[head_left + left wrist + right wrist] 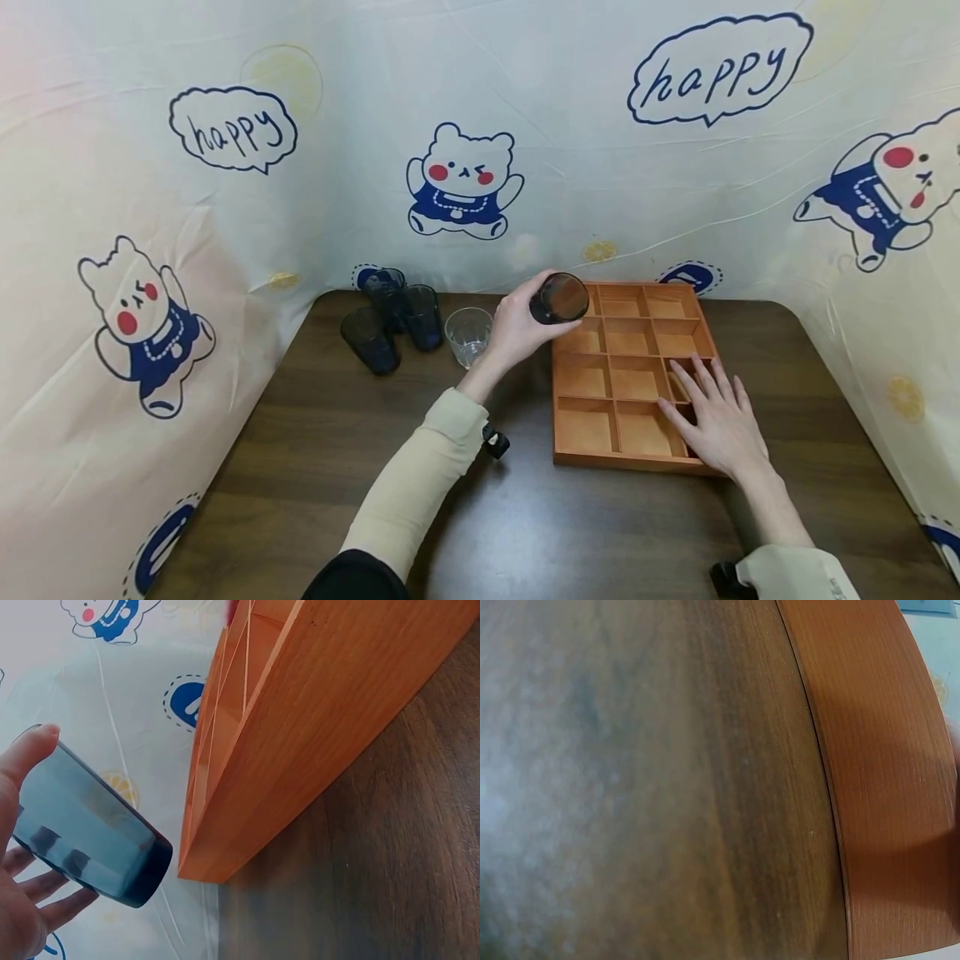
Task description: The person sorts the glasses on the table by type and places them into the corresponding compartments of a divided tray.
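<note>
Glossy dark wood-grain counter (525,533). Right-hand grip (723,429) spread wide, holding nothing, fingers over right side of one shallow rectangular wooden tray (630,461), smooth-grained, cells in four rows. Left-hand grip (517,321) curled round one see-through blue-tinted tumbler (558,298), thick-based, tilted, by tray's far left corner. Further left: one clear tumbler (468,333), three dark-blue tumblers (423,318) clustered. Behind: creased cloth (337,192), three bears printed.

tabletop (247,467): dark wood grain | pale cloth (570,196): behind tabletop, along both its sides | upright bear print (463,185): above tabletop's back edge | left bear print (150,327): left of tabletop | larger "happy" bubble (720,73): high above tabletop
</note>
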A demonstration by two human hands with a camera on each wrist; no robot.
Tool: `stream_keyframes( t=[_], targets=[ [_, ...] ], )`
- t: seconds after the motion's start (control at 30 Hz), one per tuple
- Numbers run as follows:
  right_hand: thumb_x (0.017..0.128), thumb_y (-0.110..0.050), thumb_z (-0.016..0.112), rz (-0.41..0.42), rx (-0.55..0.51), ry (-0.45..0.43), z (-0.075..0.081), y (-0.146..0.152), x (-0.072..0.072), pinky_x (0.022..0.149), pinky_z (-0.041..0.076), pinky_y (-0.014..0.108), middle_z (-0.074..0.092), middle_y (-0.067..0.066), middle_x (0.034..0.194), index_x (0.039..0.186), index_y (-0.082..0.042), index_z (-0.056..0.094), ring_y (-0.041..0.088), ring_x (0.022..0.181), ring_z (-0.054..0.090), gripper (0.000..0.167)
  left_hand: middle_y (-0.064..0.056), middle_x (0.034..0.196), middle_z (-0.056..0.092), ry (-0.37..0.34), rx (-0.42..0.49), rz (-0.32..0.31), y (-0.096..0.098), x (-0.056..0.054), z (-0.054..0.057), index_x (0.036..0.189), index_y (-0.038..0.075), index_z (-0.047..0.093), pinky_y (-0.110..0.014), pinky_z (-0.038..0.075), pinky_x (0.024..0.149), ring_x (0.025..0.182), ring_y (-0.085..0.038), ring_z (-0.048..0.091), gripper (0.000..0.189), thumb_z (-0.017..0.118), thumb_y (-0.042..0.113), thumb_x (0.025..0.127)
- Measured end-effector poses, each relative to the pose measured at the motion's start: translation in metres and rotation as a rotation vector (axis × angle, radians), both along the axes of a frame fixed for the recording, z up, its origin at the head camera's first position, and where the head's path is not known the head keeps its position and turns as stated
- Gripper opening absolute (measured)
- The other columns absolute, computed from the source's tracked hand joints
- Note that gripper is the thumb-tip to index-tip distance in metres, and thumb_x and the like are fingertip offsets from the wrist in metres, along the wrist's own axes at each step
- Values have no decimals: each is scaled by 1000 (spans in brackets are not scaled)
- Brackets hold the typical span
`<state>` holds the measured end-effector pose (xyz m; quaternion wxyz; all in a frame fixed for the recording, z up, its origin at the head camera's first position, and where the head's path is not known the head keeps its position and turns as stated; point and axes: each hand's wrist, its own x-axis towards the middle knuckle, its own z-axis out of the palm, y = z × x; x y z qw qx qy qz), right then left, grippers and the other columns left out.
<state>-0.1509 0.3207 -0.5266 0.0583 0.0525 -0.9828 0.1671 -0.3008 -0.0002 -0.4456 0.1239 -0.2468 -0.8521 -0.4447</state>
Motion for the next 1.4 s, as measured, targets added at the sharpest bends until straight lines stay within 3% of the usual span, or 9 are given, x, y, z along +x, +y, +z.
stream_keyframes(
  t=[0.23, 0.5, 0.93, 1.17, 1.4],
  targets=[
    [111, -59, 54, -10, -5, -2, -2, 3, 2, 129, 12, 80, 23, 27, 181, 174, -18, 32, 54, 168, 14, 79, -5, 148, 72, -8, 61, -8, 15, -8, -2, 153, 21, 61, -42, 59, 115, 135, -24, 70, 79, 97, 37, 85],
    [110, -60, 54, -21, -14, -20, -1, 0, 0, 130, 11, 80, 22, 27, 181, 175, -20, 30, 54, 169, 12, 80, -5, 150, 70, -39, 171, 17, 31, -17, -3, 155, 22, 59, -49, 58, 116, 138, -26, 67, 79, 96, 35, 86],
    [110, -61, 53, -25, -15, -40, -4, -3, -2, 130, 10, 80, 20, 26, 182, 174, -17, 33, 53, 169, 11, 80, -6, 153, 68, 3, 105, 11, 54, -35, -13, 156, 20, 58, -48, 56, 118, 140, -25, 66, 82, 97, 33, 85],
    [109, -61, 54, -34, -3, -41, -2, 1, 0, 131, 11, 79, 20, 26, 182, 174, -17, 33, 54, 169, 12, 81, -5, 153, 69, -12, 153, 2, 71, -37, -22, 156, 20, 59, -46, 55, 118, 140, -25, 66, 82, 97, 32, 85],
    [109, -59, 56, -23, 2, -32, 3, 2, -2, 131, 11, 79, 21, 25, 182, 174, -18, 33, 53, 169, 13, 80, -5, 151, 70, -76, 263, 20, 77, -43, -24, 153, 20, 61, -48, 55, 117, 140, -24, 66, 79, 98, 29, 84]
  ],
)
